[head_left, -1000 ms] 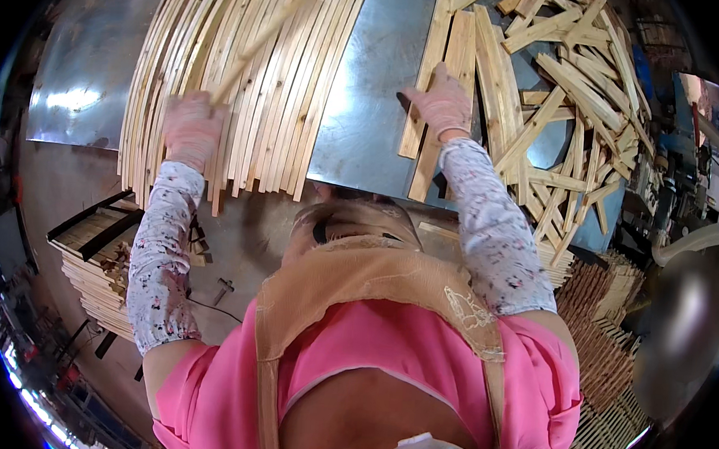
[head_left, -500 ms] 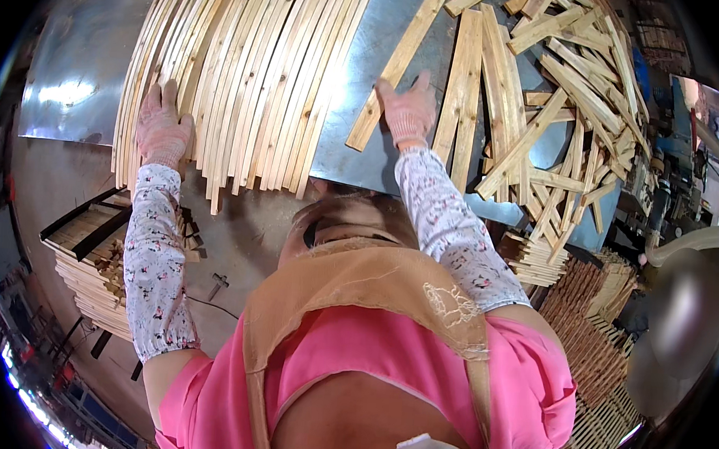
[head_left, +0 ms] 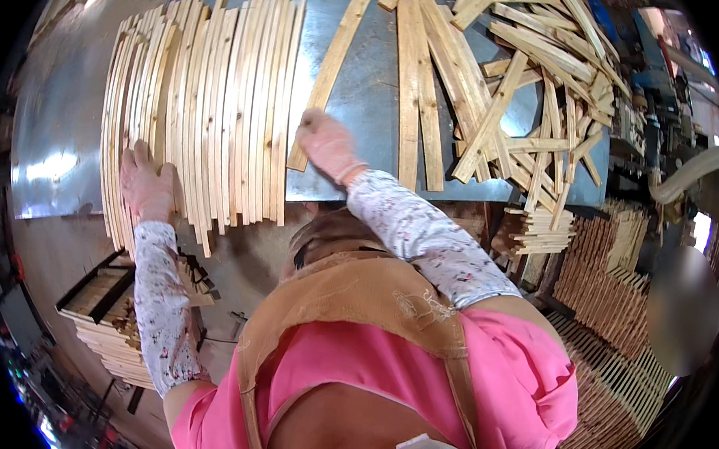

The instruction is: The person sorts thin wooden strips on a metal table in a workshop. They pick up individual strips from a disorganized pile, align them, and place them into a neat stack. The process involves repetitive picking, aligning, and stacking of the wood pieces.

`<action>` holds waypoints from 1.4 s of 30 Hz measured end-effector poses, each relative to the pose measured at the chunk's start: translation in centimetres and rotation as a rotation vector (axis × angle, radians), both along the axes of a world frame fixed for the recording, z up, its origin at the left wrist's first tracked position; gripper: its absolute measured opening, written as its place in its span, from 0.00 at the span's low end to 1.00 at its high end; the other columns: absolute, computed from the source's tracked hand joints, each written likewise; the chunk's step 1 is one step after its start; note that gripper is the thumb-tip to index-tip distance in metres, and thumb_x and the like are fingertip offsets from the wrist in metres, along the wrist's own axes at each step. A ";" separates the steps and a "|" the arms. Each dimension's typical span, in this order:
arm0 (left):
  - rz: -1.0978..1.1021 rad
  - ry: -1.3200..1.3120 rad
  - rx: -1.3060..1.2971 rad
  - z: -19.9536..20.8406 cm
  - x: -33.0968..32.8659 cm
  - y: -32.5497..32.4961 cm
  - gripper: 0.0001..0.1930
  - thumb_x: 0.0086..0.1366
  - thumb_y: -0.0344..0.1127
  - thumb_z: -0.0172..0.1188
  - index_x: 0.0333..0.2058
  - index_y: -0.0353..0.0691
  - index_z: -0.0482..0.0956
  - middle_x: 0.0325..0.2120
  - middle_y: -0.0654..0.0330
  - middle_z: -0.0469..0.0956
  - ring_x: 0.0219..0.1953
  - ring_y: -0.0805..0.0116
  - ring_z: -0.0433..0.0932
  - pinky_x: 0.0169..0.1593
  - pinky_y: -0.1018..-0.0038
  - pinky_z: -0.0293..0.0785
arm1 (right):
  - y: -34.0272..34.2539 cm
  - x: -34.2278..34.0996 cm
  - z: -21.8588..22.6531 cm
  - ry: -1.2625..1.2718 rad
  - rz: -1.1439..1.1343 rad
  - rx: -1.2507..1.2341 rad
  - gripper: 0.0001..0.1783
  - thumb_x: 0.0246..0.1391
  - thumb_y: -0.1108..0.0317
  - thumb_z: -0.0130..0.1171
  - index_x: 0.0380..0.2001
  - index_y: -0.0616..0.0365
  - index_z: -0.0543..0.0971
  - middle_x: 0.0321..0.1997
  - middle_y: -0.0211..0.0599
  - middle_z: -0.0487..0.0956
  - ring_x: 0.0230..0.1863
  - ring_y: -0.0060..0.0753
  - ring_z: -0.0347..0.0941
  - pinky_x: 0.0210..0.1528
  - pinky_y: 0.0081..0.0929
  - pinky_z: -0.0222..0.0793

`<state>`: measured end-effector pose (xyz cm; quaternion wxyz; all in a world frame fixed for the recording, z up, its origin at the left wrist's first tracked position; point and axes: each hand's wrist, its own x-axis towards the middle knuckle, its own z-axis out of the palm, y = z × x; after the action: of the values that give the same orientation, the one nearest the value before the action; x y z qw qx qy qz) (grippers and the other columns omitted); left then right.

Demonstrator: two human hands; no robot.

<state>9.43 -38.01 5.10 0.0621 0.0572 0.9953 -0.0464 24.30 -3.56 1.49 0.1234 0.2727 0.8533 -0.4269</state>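
Note:
A row of narrow wooden strips (head_left: pixel 218 128) lies side by side on the sheet-metal table (head_left: pixel 55 131). My left hand (head_left: pixel 146 182), in a pale pink knit glove, rests on the near left part of this row with its fingers spread. Just right of the row, a single flat wooden slat (head_left: pixel 336 57) lies at a slant, its near end close to the last strip. My right hand (head_left: pixel 329 144), gloved alike, is closed at the right edge of that slat near its lower end. The fingertips are partly hidden by the hand.
Two longer slats (head_left: pixel 409 97) lie right of my right hand, beside a jumbled heap of wooden pieces (head_left: pixel 539 51). Stacked strips (head_left: pixel 546 232) and larger wood piles (head_left: pixel 605 278) stand below the table at right. A rack of wood (head_left: pixel 114 338) stands at lower left.
My view has shifted, so the table sits lower and further left. My right hand has gone from spread to closed on the slat, whose near end is now closer to the row.

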 end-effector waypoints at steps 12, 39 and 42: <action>-0.322 -0.219 0.366 -7.8 11.2 29.0 0.41 0.69 0.44 0.65 0.76 0.42 0.59 0.78 0.46 0.57 0.78 0.42 0.58 0.75 0.48 0.64 | 14.3 12.4 -1.2 -0.170 -0.510 0.369 0.55 0.48 0.47 0.79 0.72 0.67 0.66 0.68 0.68 0.75 0.67 0.66 0.75 0.69 0.48 0.72; -0.123 -0.455 0.757 -4.3 20.3 20.6 0.42 0.66 0.38 0.66 0.73 0.30 0.59 0.67 0.36 0.69 0.71 0.37 0.68 0.75 0.53 0.63 | 4.8 4.6 -5.0 0.126 -0.335 -0.293 0.34 0.62 0.58 0.63 0.66 0.68 0.74 0.55 0.60 0.85 0.56 0.57 0.83 0.61 0.41 0.77; -0.455 0.039 0.691 -5.1 21.6 18.5 0.43 0.62 0.46 0.70 0.73 0.38 0.65 0.69 0.44 0.68 0.73 0.41 0.64 0.76 0.45 0.59 | 0.8 2.2 -6.4 0.214 -0.180 -0.255 0.35 0.62 0.58 0.62 0.67 0.67 0.73 0.57 0.63 0.84 0.60 0.63 0.80 0.65 0.41 0.75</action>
<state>31.04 -19.49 0.04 0.0085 0.2924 0.9153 0.2769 26.47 -2.77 -4.86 0.0270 0.2831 0.7727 -0.5674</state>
